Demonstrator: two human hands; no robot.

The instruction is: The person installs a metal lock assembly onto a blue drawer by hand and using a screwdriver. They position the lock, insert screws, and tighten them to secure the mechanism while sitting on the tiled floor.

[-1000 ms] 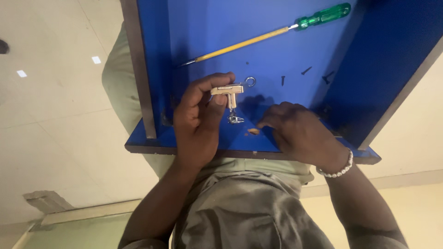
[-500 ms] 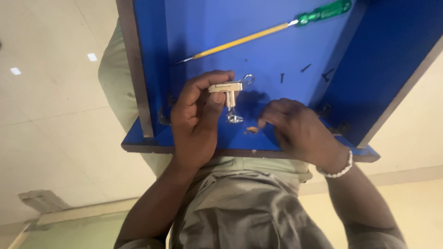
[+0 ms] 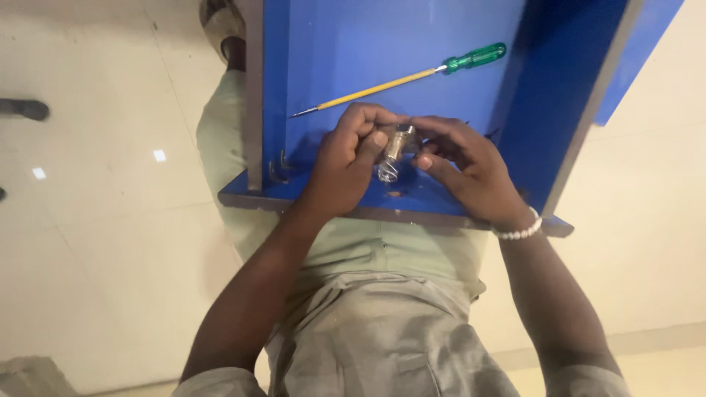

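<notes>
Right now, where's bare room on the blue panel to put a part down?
Free: the blue panel above the green-handled yellow-shaft screwdriver, and the strip between its tip and the left edge rail. Crowded: the near edge, where left hand and right hand hold a small metal lock piece.

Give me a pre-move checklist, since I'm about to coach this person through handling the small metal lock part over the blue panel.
1. Lock part held by both hands: ok, left hand and right hand both grip it.
2. Keys on the ring hanging free: ok, they dangle below the part.
3. Screwdriver within reach: ok, it lies on the blue panel just beyond the hands.
4. Loose screws accounted for: cannot tell, the hands cover that area.
5. Panel steady: ok, it rests across the lap.
6. Part's orientation: cannot tell, fingers hide most of it.
</notes>
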